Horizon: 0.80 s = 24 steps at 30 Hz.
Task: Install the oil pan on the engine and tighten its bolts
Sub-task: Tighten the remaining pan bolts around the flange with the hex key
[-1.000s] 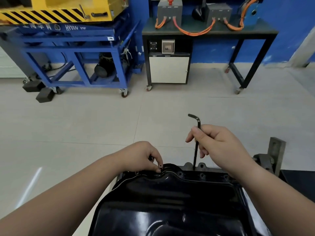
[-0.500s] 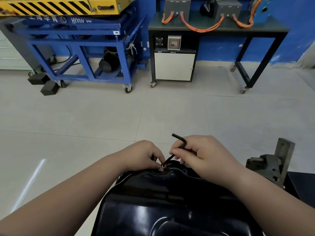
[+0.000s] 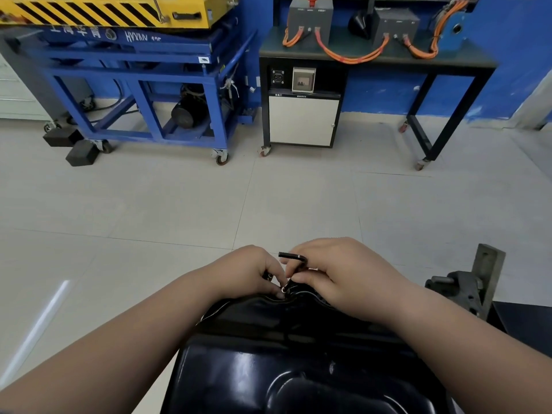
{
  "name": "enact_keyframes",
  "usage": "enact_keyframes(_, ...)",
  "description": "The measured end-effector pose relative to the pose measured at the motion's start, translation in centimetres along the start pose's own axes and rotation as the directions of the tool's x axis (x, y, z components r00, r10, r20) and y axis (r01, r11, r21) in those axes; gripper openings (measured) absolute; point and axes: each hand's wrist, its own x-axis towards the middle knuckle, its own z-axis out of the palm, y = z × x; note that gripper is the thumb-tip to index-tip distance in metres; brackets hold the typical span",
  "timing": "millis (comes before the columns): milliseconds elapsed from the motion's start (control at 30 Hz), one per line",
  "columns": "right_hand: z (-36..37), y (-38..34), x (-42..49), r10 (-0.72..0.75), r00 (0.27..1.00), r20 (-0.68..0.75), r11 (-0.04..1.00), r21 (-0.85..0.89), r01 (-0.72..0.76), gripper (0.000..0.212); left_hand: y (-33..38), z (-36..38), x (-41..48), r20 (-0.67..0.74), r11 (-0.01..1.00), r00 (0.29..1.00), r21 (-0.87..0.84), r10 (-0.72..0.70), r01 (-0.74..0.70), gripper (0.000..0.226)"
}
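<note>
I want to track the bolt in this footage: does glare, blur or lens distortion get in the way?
Head view: bright glare patches on the glossy oil pan; wide-angle bending at the edges, as on the blue cart; the bolt is small and half hidden between the left hand and right hand, beside the hex key.

Your oil pan is glossy black stamped metal, lying bottom-up toward you so its smooth outer skin fills the lower middle of the view — light glints off a shallow rounded depression near the bottom edge. Its far rim runs in a wavy flange line with a thin bright edge. At the peak of that flange sits one bolt, a small socket head with a shiny ring around it. Your hex key is black and L-shaped — the short arm lies level, pointing left, while the long arm slants down with its tip at the bolt head.
</note>
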Motion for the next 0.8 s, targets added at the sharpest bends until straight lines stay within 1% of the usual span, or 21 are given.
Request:
enact_keyframes(67, 0.1, -0.2, 0.4, 0.012, 1.000, 0.018, 1.000, 0.009, -0.012, 0.018, 0.1, -0.1, 0.0, -0.011, 1.000, 1.000, 0.023, -0.007, 0.008, 0.033)
enact_keyframes(100, 0.1, -0.4, 0.5, 0.017, 1.000, 0.020, 0.999, 0.041, -0.018, 0.018, 0.1, -0.1, 0.0, -0.008, 1.000, 1.000, 0.020, -0.020, 0.020, 0.033)
enact_keyframes(200, 0.4, -0.6, 0.6, 0.013, 1.000, 0.024, 0.994, 0.112, -0.015, 0.018, 0.1, -0.3, -0.1, 0.013, 1.000, 0.999, 0.000, -0.030, 0.030, 0.043)
enact_keyframes(300, 0.6, -0.5, 0.7, 0.024, 1.000, 0.016, 0.998, 0.052, -0.025, 0.015, -0.1, -0.2, -0.2, 0.003, 0.999, 1.000, -0.036, -0.030, 0.030, 0.044)
enact_keyframes(400, 0.7, -0.6, 0.7, 0.011, 1.000, 0.004, 1.000, -0.008, -0.011, 0.016, -0.3, -0.1, -0.3, -0.003, 0.999, 1.000, -0.050, 0.004, -0.004, 0.046)
enact_keyframes(500, 0.7, -0.7, 0.8, 0.020, 1.000, -0.005, 1.000, -0.010, -0.020, 0.016, -0.5, 0.0, -0.3, -0.023, 0.994, 0.999, -0.102, 0.034, -0.036, 0.046)
enact_keyframes(633, 0.6, -0.7, 0.9, 0.051, 0.998, -0.027, 0.998, 0.034, -0.050, 0.016, -0.9, -0.1, -0.4, -0.011, 0.972, 0.998, -0.228, 0.061, -0.062, 0.043)
enact_keyframes(800, 0.4, -0.8, 0.8, 0.033, 0.998, -0.044, 0.999, 0.033, -0.032, 0.013, -1.2, 0.1, -0.7, -0.034, 0.939, 0.999, -0.345, -0.021, 0.008, 0.034)
